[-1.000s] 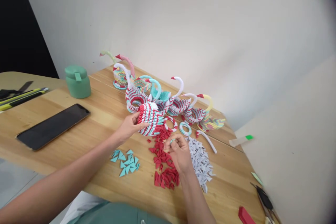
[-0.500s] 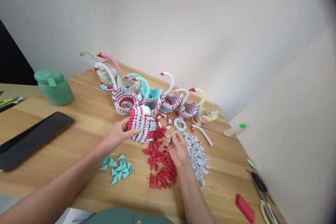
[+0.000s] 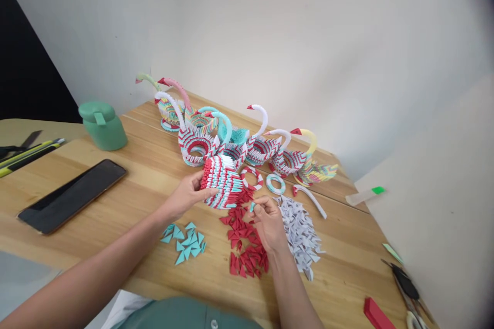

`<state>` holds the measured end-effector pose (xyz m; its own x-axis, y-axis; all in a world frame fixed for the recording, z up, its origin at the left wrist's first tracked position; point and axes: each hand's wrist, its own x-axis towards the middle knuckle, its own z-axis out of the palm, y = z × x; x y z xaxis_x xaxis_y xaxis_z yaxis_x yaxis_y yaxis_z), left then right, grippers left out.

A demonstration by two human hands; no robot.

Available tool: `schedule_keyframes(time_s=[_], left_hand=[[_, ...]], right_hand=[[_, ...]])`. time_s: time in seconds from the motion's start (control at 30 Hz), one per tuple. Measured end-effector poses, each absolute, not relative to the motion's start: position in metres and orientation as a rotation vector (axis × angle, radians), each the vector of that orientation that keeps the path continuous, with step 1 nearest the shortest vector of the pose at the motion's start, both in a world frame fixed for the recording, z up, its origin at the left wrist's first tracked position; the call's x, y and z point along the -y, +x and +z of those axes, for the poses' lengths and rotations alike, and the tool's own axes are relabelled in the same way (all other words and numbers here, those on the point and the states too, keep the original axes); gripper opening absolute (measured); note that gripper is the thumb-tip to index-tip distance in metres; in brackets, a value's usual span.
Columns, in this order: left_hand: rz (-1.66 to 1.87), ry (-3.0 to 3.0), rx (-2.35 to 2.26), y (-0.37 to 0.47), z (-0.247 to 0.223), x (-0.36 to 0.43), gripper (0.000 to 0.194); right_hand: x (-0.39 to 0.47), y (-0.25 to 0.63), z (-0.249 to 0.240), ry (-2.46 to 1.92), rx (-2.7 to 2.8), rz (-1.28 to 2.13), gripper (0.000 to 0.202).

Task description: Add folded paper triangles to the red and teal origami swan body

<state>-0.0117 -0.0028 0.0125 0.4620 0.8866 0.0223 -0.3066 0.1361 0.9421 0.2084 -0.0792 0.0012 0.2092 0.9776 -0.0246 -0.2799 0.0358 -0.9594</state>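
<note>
My left hand (image 3: pixel 190 196) grips the left side of a paper swan body (image 3: pixel 222 182), built from rows of red, white and turquoise folded pieces and held tilted above the table. Close to its right side, my right hand (image 3: pixel 269 220) pinches a small turquoise folded paper piece (image 3: pixel 252 207), which is apart from the body. Under and beside my right hand lies a pile of red paper triangles (image 3: pixel 249 257). White paper triangles (image 3: pixel 301 234) are heaped to its right. Below my left hand, several turquoise triangles (image 3: pixel 187 243) are scattered on the wood.
Finished paper swans (image 3: pixel 196 146) stand in rows at the back. A red-white ring (image 3: pixel 260 185), a turquoise-white ring (image 3: pixel 276 177) and a white swan neck (image 3: pixel 313 200) lie before them. A phone (image 3: pixel 73 195) and green container (image 3: pixel 103 131) are left; scissors (image 3: pixel 412 313) and a red block (image 3: pixel 378 313) right.
The whole scene has shifted right in the view as the head turned. My right hand still pinches the turquoise piece, now slightly lower beside the body; my left hand keeps its hold.
</note>
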Motion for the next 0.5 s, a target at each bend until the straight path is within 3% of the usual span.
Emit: schedule_keyframes(time_s=[0.5], left_hand=[[0.811,1.125,-0.48,-0.007,0.012,0.011,0.036]], right_hand=[[0.08,0.196,-0.007,-1.0,0.727,1.336,0.035]])
